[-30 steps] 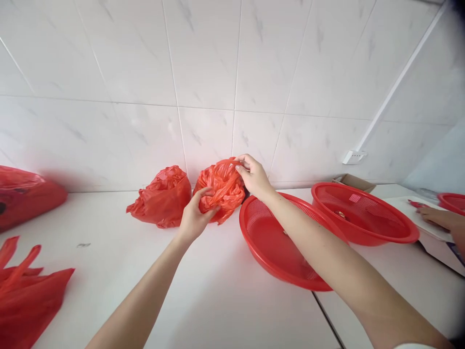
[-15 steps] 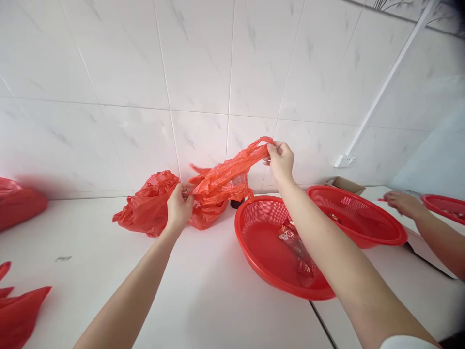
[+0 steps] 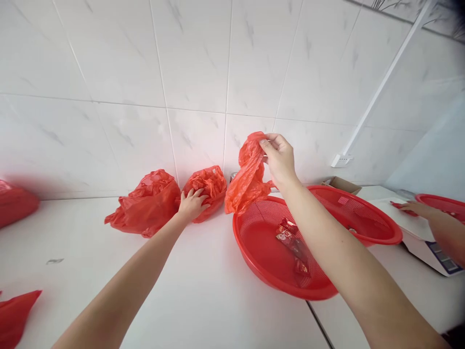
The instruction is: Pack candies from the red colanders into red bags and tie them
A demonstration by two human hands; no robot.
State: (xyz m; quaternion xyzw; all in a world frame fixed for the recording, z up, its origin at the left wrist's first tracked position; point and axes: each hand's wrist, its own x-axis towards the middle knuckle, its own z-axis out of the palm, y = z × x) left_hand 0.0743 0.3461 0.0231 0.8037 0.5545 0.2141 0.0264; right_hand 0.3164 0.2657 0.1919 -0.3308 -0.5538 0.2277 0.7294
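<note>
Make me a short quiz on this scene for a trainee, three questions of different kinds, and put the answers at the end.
1. What is the person's right hand holding up?
2. True or false: red packets lie inside the nearer red basket.
3. Which thing does the left hand touch?
A: the cardboard box
B: a red bag set on the table
C: the wall socket

Key:
1. Crumpled red plastic.
2. True.
3. B.
</note>
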